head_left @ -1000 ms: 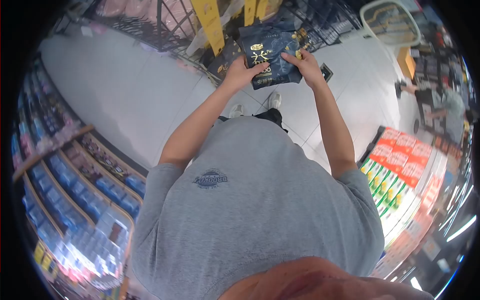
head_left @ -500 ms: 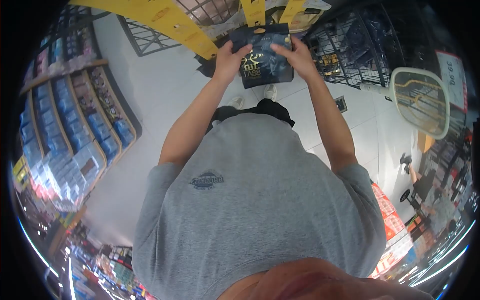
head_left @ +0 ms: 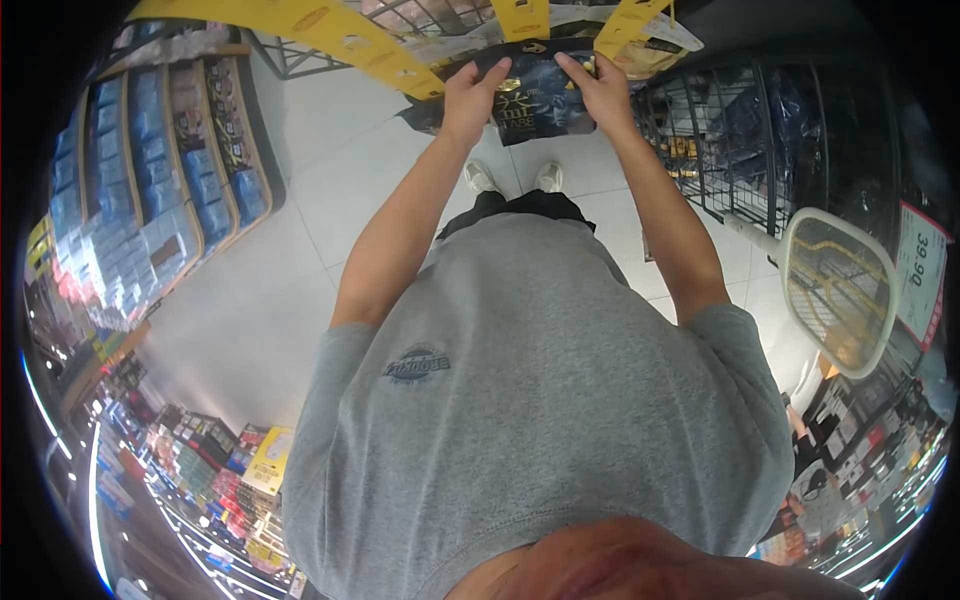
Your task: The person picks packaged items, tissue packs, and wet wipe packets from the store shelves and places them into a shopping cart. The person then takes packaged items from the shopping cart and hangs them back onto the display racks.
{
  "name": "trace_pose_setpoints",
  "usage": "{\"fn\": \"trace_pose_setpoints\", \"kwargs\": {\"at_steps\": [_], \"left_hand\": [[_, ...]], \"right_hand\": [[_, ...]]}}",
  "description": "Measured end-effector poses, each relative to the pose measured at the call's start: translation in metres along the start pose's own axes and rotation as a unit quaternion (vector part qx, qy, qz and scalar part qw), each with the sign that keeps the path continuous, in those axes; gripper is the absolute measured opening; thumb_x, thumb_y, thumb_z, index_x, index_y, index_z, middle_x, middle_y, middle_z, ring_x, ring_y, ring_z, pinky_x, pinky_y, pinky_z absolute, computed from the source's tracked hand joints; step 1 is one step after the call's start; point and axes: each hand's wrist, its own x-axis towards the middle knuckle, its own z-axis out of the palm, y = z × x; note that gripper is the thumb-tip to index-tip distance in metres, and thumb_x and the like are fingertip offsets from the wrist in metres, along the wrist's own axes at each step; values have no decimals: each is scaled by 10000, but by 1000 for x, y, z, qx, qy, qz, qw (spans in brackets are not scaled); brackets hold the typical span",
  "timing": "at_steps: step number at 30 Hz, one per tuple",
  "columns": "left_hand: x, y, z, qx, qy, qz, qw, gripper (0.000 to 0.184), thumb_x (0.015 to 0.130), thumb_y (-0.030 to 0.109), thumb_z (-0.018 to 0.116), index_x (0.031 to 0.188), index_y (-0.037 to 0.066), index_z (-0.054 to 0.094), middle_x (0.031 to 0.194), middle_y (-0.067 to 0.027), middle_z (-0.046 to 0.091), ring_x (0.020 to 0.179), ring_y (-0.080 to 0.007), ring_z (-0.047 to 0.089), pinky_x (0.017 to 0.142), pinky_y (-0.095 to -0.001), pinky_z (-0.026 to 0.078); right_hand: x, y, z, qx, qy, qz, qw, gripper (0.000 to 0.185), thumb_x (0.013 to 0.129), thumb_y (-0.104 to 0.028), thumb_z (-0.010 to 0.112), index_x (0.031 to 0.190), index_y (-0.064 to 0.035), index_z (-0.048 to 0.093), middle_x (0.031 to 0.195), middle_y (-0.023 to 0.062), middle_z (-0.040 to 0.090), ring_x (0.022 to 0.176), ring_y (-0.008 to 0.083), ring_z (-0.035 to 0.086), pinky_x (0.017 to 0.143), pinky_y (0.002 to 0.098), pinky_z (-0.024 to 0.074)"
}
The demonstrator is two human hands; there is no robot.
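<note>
A black packaged bag (head_left: 545,105) with gold lettering is held up between both of my hands, over the front of the display rack. My left hand (head_left: 470,100) grips its left edge, the thumb lying on the front face. On the opposite edge my right hand (head_left: 604,95) holds it the same way. Fingers behind the bag are hidden. Other dark packages (head_left: 424,113) show just left of it, and yellow strips (head_left: 520,18) of the rack run along and behind its top.
A shelf unit (head_left: 150,170) with rows of blue packs stands at left. To the right are a black wire basket (head_left: 730,150) with dark packages, a pale-framed panel (head_left: 840,285) on a bar, and a price sign (head_left: 920,262) reading 39.90. Grey floor tiles (head_left: 300,240) lie below.
The bag, held in both hands, has moved forward, closer to the yellow strips, and its face now looks more tilted and foreshortened. The view has shifted, showing more of both shoes.
</note>
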Motion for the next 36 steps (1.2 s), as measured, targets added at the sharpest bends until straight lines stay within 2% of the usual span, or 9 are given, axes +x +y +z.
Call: {"fn": "trace_pose_setpoints", "kwargs": {"at_steps": [13, 19, 20, 24, 27, 29, 32, 34, 36], "left_hand": [[19, -24, -1, 49, 57, -39, 996, 315, 902, 267, 656, 980, -37, 680, 922, -48, 683, 816, -112, 593, 726, -248, 456], [32, -48, -16, 211, 90, 4, 973, 539, 839, 447, 669, 991, -70, 668, 909, -158, 682, 840, -220, 628, 781, -316, 464], [27, -39, -14, 211, 61, -27, 975, 475, 895, 349, 656, 1065, -94, 625, 997, -106, 671, 880, -150, 594, 780, -260, 464], [14, -26, -13, 269, 94, -47, 957, 478, 865, 369, 679, 1054, -66, 625, 963, -103, 668, 861, -148, 598, 757, -268, 468], [6, -33, -24, 378, 70, -23, 923, 453, 841, 332, 701, 1074, -46, 612, 976, -134, 662, 887, -173, 615, 773, -280, 486], [-23, -34, -35, 367, 91, 158, 912, 403, 832, 278, 708, 1085, -20, 611, 973, -144, 665, 888, -187, 634, 793, -293, 503], [-61, -34, -85, 362, -17, 55, 931, 330, 852, 242, 686, 1061, -9, 641, 944, -99, 693, 858, -172, 644, 801, -293, 503], [-76, -71, -155, 356, -73, -33, 931, 312, 830, 286, 671, 1004, 26, 677, 906, -147, 694, 869, -231, 664, 792, -346, 503], [-100, -122, -245, 405, -8, -65, 912, 322, 828, 291, 663, 979, 7, 687, 925, -157, 698, 869, -235, 664, 780, -352, 500]], "right_hand": [[11, 31, -2, -54, 6, 34, 998, 489, 815, -470, 714, 826, 14, 645, 705, 44, 635, 636, 108, 565, 592, 269, 454], [9, 36, 2, -81, 26, 6, 996, 517, 778, -479, 748, 805, 25, 637, 661, 55, 613, 599, 119, 561, 563, 274, 447], [9, 40, 0, -85, 22, 11, 996, 517, 778, -479, 748, 805, 25, 637, 661, 55, 613, 599, 119, 561, 563, 274, 447], [6, 53, 3, -99, 45, -7, 994, 518, 759, -453, 776, 895, 28, 639, 696, 49, 621, 623, 115, 567, 579, 265, 454], [-7, 61, -2, -94, 95, -34, 990, 513, 750, -422, 790, 949, 24, 633, 776, 75, 636, 692, 142, 588, 627, 280, 468], [-23, 64, -5, -162, 158, -90, 970, 501, 742, -382, 803, 984, 18, 624, 899, 122, 658, 801, 198, 625, 704, 313, 489], [-62, 95, -12, -258, 175, -24, 950, 380, 767, -316, 776, 917, 0, 627, 861, 126, 657, 823, 244, 644, 729, 353, 502], [-98, 142, -22, -308, 57, 120, 942, 369, 805, -370, 715, 884, -20, 628, 789, 130, 657, 762, 260, 644, 707, 363, 504], [-125, 237, -43, -300, -203, 381, 851, 350, 804, -397, 694, 831, -49, 684, 735, 110, 673, 680, 213, 645, 635, 359, 499]]}}
